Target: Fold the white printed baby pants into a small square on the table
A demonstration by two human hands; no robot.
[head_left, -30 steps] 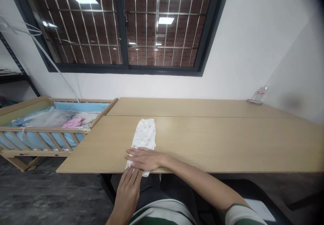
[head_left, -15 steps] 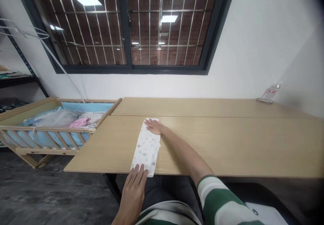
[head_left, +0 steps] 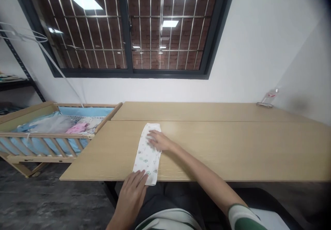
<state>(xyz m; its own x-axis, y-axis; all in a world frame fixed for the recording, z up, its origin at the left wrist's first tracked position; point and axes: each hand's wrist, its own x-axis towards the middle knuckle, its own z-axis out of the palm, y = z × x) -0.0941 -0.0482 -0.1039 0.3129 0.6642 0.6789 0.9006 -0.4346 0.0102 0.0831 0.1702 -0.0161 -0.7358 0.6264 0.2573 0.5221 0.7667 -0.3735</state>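
A narrow folded strip of white baby cloth [head_left: 146, 157] with small printed figures lies lengthwise on the wooden table [head_left: 232, 147], its near end hanging over the front edge. My right hand [head_left: 158, 140] lies flat on its upper half, fingers stretched out. My left hand [head_left: 131, 193] rests at the table's front edge, fingertips pressing on the cloth's near end, fingers extended.
A wooden baby crib [head_left: 51, 133] with blue lining and a pile of pink and white clothes stands against the table's left end. A plastic bottle [head_left: 267, 99] lies at the table's far right by the wall. A barred window is ahead.
My right hand slid from the cloth's near end up to its far end, then came partway back to the upper middle. My left hand stayed on the near end.
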